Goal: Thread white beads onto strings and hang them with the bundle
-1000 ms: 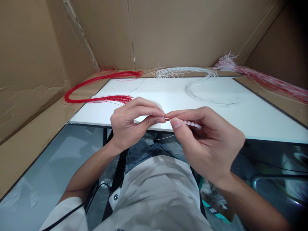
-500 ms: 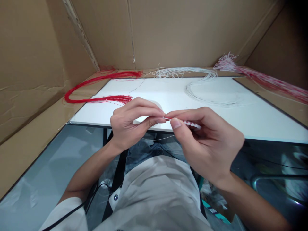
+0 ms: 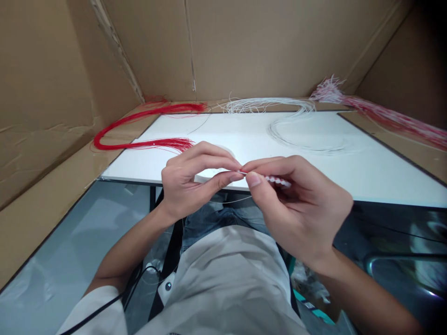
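Note:
My left hand (image 3: 202, 179) pinches a thin white cord between thumb and fingertips, above the near edge of the white board. Close beside it, my right hand (image 3: 296, 200) is closed on a short red and white braided cord (image 3: 278, 180), whose scalloped end shows inside the curled fingers. The fingertips of both hands almost meet, with a short stretch of white cord (image 3: 243, 172) running between them. A loose white strand (image 3: 232, 202) hangs in a curve below the hands. The fingers hide the exact spot where red and white strands join.
On the white board (image 3: 240, 130) a red bundle of cords (image 3: 131, 114) curves at the left and white cords (image 3: 296, 111) loop at the back. A red and white bundle (image 3: 394, 114) lies at the right. Cardboard walls (image 3: 265, 51) enclose the back and sides.
My left hand has shifted slightly right, and the gap between the hands has narrowed. My right hand has barely moved; both keep their hold.

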Action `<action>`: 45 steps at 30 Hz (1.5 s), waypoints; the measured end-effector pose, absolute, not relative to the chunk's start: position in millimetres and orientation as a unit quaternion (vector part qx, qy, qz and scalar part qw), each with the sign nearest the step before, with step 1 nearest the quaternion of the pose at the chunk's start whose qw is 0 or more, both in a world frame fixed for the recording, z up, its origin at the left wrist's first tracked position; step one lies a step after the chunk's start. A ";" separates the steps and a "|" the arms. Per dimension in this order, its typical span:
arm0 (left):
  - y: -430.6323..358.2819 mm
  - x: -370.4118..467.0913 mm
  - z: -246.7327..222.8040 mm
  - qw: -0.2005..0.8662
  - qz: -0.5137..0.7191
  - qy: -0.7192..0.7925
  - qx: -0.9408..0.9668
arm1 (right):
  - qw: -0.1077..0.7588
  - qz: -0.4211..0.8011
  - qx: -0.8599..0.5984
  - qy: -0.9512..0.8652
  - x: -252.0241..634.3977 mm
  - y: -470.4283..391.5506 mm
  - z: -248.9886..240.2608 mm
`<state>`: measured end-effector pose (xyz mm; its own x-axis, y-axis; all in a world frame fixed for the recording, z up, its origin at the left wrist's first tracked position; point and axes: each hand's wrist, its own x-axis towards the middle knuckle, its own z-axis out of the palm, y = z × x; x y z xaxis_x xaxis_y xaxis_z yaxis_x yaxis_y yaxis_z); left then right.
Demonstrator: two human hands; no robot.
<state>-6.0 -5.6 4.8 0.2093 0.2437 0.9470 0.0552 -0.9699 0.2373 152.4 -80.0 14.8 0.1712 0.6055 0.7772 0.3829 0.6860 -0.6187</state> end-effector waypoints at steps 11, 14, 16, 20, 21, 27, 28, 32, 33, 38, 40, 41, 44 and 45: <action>-5.4 -7.1 6.5 0.129 0.607 0.080 0.780 | 0.658 0.098 -0.381 -0.643 153.2 -80.5 15.2; -5.3 -8.2 7.2 0.131 0.599 0.085 0.785 | 0.656 0.097 -0.381 -0.645 154.0 -80.8 15.1; -4.9 -8.8 7.5 0.138 0.595 0.079 0.788 | 0.656 0.096 -0.380 -0.645 154.5 -81.1 15.0; -3.7 -8.9 7.3 0.149 0.593 0.056 0.790 | 0.655 0.097 -0.385 -0.643 154.8 -81.4 15.1; -3.4 -9.0 7.2 0.153 0.592 0.053 0.789 | 0.653 0.099 -0.387 -0.643 154.8 -81.5 15.2; -4.2 -11.0 6.3 0.161 0.583 0.054 0.794 | 0.645 0.097 -0.386 -0.652 155.6 -80.8 16.4; -4.6 -11.1 6.2 0.162 0.582 0.055 0.795 | 0.642 0.098 -0.387 -0.654 156.1 -80.6 16.4; -6.8 -10.5 7.0 0.167 0.577 0.057 0.797 | 0.619 0.099 -0.388 -0.676 159.1 -80.4 14.2; -7.4 -10.3 7.3 0.167 0.578 0.060 0.797 | 0.616 0.105 -0.384 -0.679 159.8 -80.4 12.9; -9.5 -11.5 8.4 0.153 0.582 0.089 0.794 | 0.649 0.189 -0.374 -0.634 160.1 -78.1 4.8; -10.3 -12.1 8.5 0.151 0.580 0.092 0.795 | 0.656 0.194 -0.379 -0.623 159.2 -76.4 2.5; -10.8 -12.2 8.6 0.151 0.579 0.094 0.796 | 0.657 0.188 -0.382 -0.622 158.7 -75.6 1.8; -12.1 -11.4 9.1 0.158 0.580 0.095 0.794 | 0.654 0.176 -0.385 -0.627 158.0 -73.8 0.6; -12.6 -11.0 9.4 0.161 0.580 0.094 0.793 | 0.651 0.178 -0.380 -0.633 158.0 -73.4 0.4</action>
<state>-11.0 -12.6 9.4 0.3089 0.3365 0.8896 -0.0368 -0.9304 0.3647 158.0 -73.4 0.4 0.1361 0.7131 0.6878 0.2486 0.6474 -0.7204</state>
